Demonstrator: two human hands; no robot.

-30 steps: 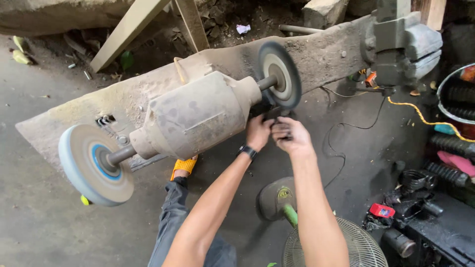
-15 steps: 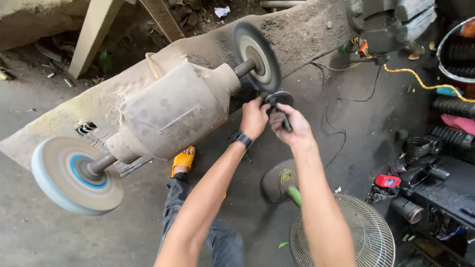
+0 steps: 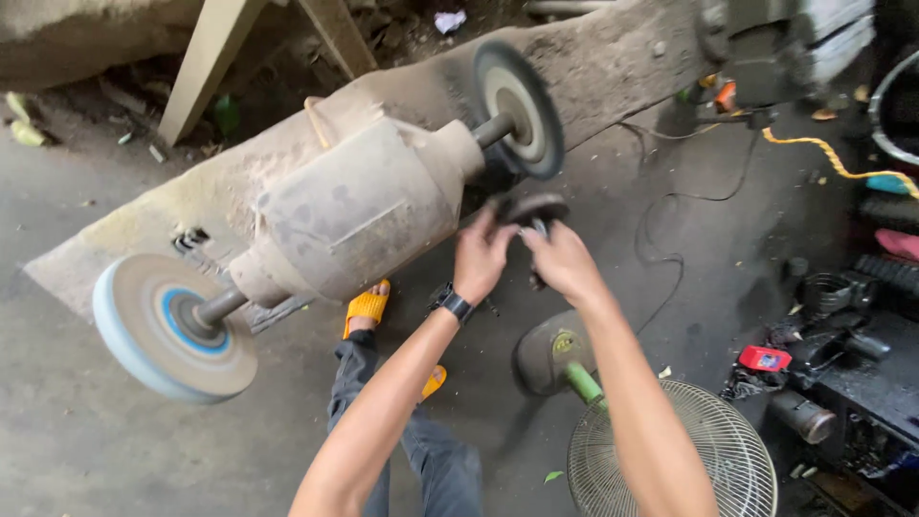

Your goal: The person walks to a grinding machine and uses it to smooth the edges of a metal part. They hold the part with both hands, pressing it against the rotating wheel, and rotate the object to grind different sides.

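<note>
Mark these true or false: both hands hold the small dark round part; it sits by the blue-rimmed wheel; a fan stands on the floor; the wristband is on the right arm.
1. Left hand and right hand hold the small dark round part: true.
2. It sits by the blue-rimmed buffing wheel: false, by the dark grinding wheel.
3. A round wire-guard fan stands on the floor: true.
4. The black wristband is on the right arm: false, left.

Dusty, matt metal on the grinder motor housing; soft, fuzzy cloth on the buffing wheel with its pale blue rim. Dark, dull metal for the round part in both hands; rough, gritty concrete for the floor.
</note>
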